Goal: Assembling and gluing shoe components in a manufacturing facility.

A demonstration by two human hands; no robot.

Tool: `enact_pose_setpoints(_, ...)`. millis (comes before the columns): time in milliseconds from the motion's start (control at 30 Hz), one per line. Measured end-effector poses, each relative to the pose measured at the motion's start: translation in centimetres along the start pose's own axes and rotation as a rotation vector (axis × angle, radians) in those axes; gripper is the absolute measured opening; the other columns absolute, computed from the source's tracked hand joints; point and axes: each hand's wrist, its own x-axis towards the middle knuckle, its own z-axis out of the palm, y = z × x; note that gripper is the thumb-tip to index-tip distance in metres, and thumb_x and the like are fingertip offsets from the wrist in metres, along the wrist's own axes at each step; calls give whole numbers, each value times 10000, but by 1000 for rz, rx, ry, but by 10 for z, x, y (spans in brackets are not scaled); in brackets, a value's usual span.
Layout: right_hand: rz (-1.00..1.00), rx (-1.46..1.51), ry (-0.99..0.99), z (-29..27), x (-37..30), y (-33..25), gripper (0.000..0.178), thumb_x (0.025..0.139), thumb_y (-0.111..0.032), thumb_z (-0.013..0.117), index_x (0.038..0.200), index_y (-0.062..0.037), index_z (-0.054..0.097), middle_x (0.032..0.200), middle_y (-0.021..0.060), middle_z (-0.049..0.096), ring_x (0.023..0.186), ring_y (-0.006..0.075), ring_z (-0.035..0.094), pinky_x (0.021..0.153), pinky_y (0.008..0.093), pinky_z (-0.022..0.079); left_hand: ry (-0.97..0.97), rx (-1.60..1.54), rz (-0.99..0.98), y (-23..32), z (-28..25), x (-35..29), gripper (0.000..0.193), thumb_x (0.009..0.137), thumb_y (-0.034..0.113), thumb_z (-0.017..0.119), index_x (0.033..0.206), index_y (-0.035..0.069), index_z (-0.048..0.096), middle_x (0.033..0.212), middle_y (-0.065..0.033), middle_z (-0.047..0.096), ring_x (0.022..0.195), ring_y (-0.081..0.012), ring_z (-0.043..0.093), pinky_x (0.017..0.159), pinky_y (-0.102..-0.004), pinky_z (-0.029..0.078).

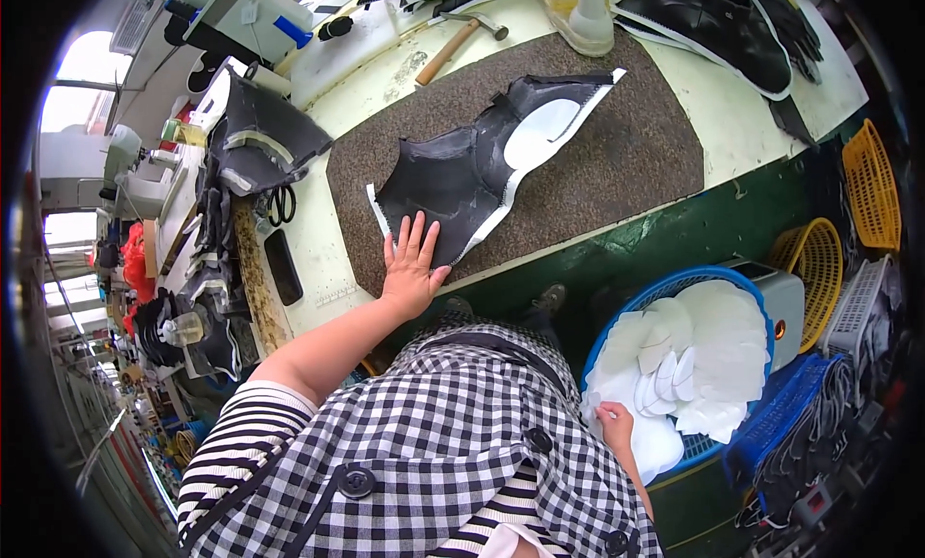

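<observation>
A black boot upper (443,182) with white edging lies spread on the brown mat (617,163). A white rounded lining piece (540,134) rests on its right half. My left hand (412,264) lies flat on the near left end of the upper, fingers outstretched. Down at my right, a blue basket (768,312) holds several white lining pieces (723,332), some fanned out, some stacked. My right hand (614,425) is at the basket's near left edge, its fingers pinched on the edge of a white piece (647,445).
Beyond the mat lie a hammer (449,52) and a glue container (583,18). More black uppers (708,28) are at the far right and left. Scissors (281,205) and a phone (283,267) are on the left. Yellow baskets (872,187) stand at the right.
</observation>
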Motion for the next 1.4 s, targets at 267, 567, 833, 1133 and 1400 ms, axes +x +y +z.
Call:
enact_pose_setpoints(267,-147,-87,-81,-8,-2,-16,235,595,-41,814,803,-67,707,891,80,609,791,221,617,670,301,529,31,-23,-1,6,2,-7,745,872,397,549,1481,157,194,1550,-116,97,1428,-329,69,1111,-548,46)
enact_pose_setpoints(567,-344,-297,-195,-8,17,19,237,674,-170,775,881,-90,691,867,103,641,806,284,605,740,345,501,53,-22,-8,-2,10,-2,762,830,253,598,1478,143,212,1557,-101,111,1435,-310,75,1119,-518,44)
enact_pose_setpoints(833,-177,-44,-19,-6,-4,23,178,763,-176,715,901,-70,678,899,100,647,862,271,603,768,343,492,-50,118,64,6,-7,8,677,908,318,515,1477,129,202,1549,-116,119,1425,-338,88,1110,-529,60)
enact_pose_setpoints(1133,569,762,1054,58,11,86,217,949,-194,489,1003,6,555,852,68,586,743,141,565,625,280,482,-494,-443,1044,211,-14,50,455,771,133,686,1202,72,554,1306,-125,505,1272,-326,417,1045,-453,336)
enact_pose_setpoints(1400,608,1143,1591,-21,-17,72,239,948,-167,468,1054,23,566,968,100,603,851,212,574,754,315,471,-1184,301,1494,290,121,-6,616,945,525,360,1443,165,317,1506,-76,283,1414,-262,191,1141,-489,104)
